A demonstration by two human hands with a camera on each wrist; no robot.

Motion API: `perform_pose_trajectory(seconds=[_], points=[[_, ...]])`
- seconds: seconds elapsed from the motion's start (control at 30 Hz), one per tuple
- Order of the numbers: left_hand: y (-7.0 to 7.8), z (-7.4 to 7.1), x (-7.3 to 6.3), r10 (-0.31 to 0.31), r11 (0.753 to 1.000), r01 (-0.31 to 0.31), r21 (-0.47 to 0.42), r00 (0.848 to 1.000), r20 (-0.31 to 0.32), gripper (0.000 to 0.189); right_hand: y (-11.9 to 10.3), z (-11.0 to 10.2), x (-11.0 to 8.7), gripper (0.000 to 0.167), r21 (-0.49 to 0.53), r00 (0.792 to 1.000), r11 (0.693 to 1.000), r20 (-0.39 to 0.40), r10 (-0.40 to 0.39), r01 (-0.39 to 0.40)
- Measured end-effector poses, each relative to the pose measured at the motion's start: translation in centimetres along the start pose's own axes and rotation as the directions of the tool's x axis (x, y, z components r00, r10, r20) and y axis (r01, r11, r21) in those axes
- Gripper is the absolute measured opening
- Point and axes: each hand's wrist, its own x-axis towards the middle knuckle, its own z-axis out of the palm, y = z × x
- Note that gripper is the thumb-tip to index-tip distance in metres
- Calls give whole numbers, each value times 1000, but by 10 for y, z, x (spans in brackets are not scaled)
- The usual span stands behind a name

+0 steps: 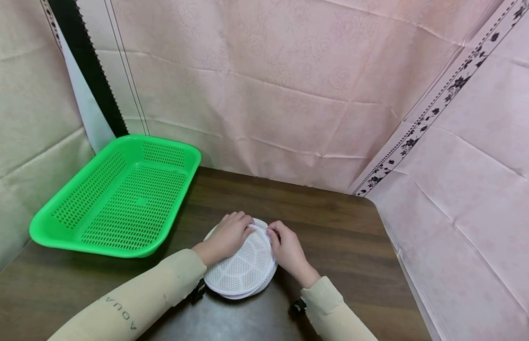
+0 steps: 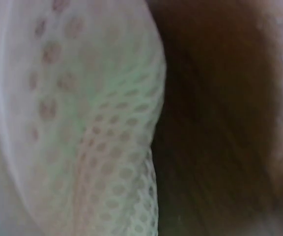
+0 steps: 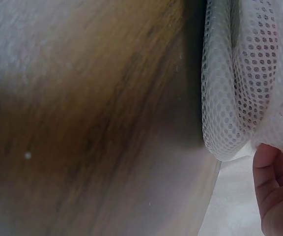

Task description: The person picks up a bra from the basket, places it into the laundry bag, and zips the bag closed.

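Observation:
A round white mesh laundry bag, folded flat, lies on the table in front of me. My left hand grips its upper left edge, thumb over the top. At the upper right rim my right hand pinches the white edging between thumb and fingers. In the left wrist view the mesh is close and blurred, and no left fingers show there. The right wrist view shows curled fingers at the lower end of the bag's soft mesh side.
A green plastic basket with slotted walls stands at the left, bare inside. The dark wood table meets a pink patterned cloth at the back and a pale cloth along the right.

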Motion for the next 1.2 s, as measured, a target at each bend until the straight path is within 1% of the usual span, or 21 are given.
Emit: perform_pose_trajectory(seconds=[0.2, 0.37, 0.6, 0.8, 0.97, 1.2], points=[[-1, 2, 0, -9, 1000, 9, 2, 1000, 4, 22, 1, 0, 0, 5, -8, 1000, 1000, 5, 0, 0], [-3, 7, 0, -21, 1000, 21, 13, 1000, 9, 22, 2, 0, 0, 4, -13, 1000, 1000, 22, 12, -11], [-3, 16, 1, 6, 999, -5, 48, 1000, -17, 22, 6, -1, -3, 4, -36, 999, 999, 27, 20, -19], [-1, 17, 0, -2, 999, 4, 50, 1000, -31, 21, 7, -1, -4, 5, -38, 999, 999, 31, 17, -16], [-3, 18, -1, -6, 999, 8, 52, 1000, -28, 23, 7, -1, -4, 5, -41, 1000, 999, 13, 4, -4], [-6, 18, 0, -41, 999, 43, 34, 998, -39, 22, 8, -3, -5, 5, -36, 1000, 999, 10, 1, 0]])
